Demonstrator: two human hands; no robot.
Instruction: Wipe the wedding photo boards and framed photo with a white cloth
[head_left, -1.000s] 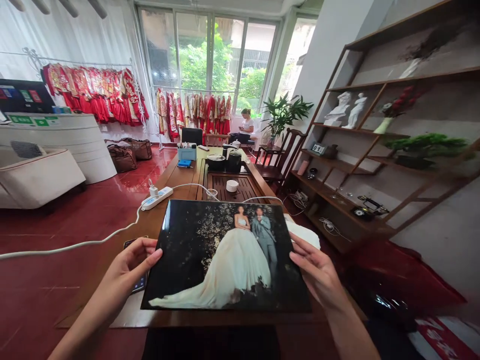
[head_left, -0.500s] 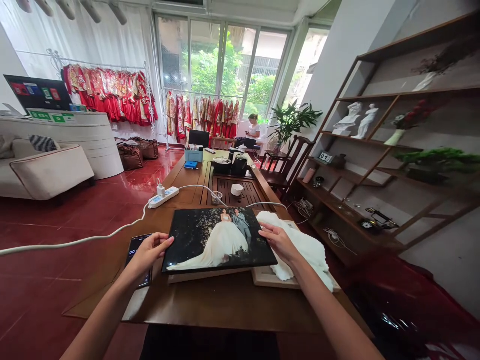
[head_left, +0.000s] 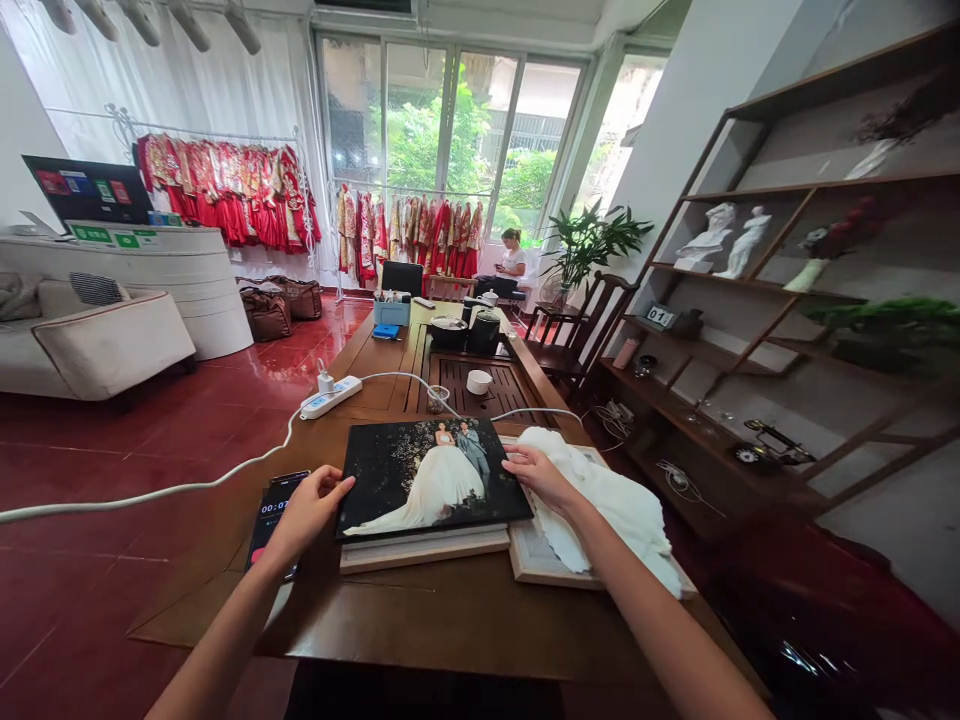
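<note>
Closest in, the left hand (head_left: 304, 510) has its grip clamped on the left edge of the wedding photo panel (head_left: 435, 475), thumb on top, fingers tucked under. The right hand (head_left: 536, 475) lays its fingers flat over the right edge; its thumb is hidden, so I cannot tell whether that grip is closed or just resting. The panel is a glossy, dark, hard-edged rectangle, and it lies flat on a pale board (head_left: 424, 548) at the near end of the wooden bench (head_left: 450, 610).

Just left of it, a smartphone (head_left: 271, 510) sits screen-up, its lower half covered by the left wrist. To the right, a light picture frame (head_left: 534, 562) carries a rumpled white cloth (head_left: 607, 500) that spills over its far corner.

Further up the bench, a white power strip (head_left: 330, 397) trails a cable (head_left: 150, 490) off the left side. A slatted tea tray (head_left: 495, 395) holds a small white cup (head_left: 478, 381), with a dark kettle (head_left: 484, 331) behind. At the far end, a blue box (head_left: 392, 311) holds what look like pens, too small to be sure. Beyond, a seated person (head_left: 511, 262) and racks of red garments (head_left: 225, 190).
</note>
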